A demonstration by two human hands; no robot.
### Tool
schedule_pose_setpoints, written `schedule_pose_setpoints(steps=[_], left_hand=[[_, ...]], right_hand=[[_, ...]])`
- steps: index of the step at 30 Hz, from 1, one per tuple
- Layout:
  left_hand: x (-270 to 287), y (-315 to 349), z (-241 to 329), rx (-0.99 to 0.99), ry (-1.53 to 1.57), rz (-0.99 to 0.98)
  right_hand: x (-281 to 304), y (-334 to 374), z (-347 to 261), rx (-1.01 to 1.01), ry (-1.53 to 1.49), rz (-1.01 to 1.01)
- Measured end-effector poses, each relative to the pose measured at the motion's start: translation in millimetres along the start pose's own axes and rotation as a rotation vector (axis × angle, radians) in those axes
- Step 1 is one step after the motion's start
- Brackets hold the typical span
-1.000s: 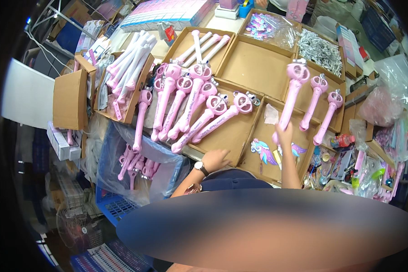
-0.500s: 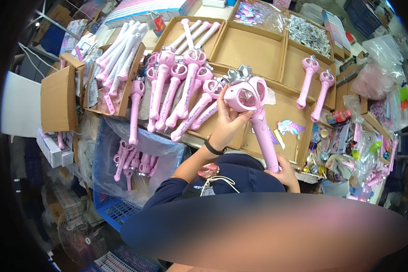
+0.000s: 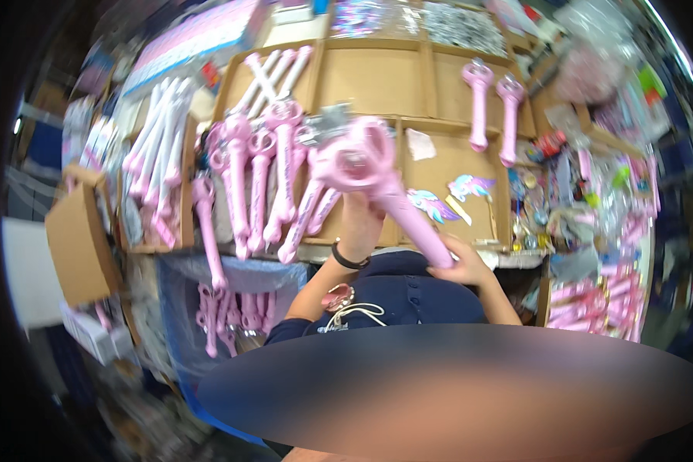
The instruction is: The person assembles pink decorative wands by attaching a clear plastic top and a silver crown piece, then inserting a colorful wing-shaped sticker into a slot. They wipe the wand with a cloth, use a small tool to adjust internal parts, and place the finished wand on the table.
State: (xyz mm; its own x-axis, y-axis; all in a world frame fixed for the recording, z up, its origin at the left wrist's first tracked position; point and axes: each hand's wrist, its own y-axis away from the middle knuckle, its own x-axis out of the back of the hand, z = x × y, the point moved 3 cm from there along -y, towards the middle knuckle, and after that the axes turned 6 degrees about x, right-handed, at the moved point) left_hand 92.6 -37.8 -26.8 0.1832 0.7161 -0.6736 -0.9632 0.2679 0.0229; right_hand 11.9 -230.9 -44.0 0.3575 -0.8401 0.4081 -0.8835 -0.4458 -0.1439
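- Pink plastic toy wand with a round ring-shaped head (image 3: 377, 181) is held up in front of the person, above the near edge of the brown cardboard tray (image 3: 446, 165); its head tilts up and to the left, its handle runs down to the right, and the picture blurs it.
- Left hand (image 3: 359, 222), with a dark band at the wrist, reaches up just under the wand's head; its fingers are blurred, so their state cannot be told.
- Right hand (image 3: 460, 266) has its fingers wrapped around the lower end of the handle.
- Row of pink wands (image 3: 258, 181) lies side by side in the tray's left compartment, heads away from the person.
- Two more pink wands (image 3: 491, 108) lie apart in the right compartment.
- Small unicorn-shaped paper cutouts in pastel colours (image 3: 450, 196) lie on the cardboard near the held wand.
- Plain brown cardboard box (image 3: 77, 242) stands at the far left.
- Clear bags of pink toys (image 3: 593, 300) sit at the right.
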Motion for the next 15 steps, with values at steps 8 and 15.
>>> schedule_pose_setpoints(steps=[8, 15], left_hand=[[102.2, -10.1, 58.9, -0.235, 0.859, -0.218], [138.6, 40.1, 78.2, -0.051, -0.403, 0.242]], right_hand=[[-30.1, -9.4, 38.0, 0.019, 0.387, 0.081], [42.7, 142.1, 125.0, -0.669, 0.419, 0.632]])
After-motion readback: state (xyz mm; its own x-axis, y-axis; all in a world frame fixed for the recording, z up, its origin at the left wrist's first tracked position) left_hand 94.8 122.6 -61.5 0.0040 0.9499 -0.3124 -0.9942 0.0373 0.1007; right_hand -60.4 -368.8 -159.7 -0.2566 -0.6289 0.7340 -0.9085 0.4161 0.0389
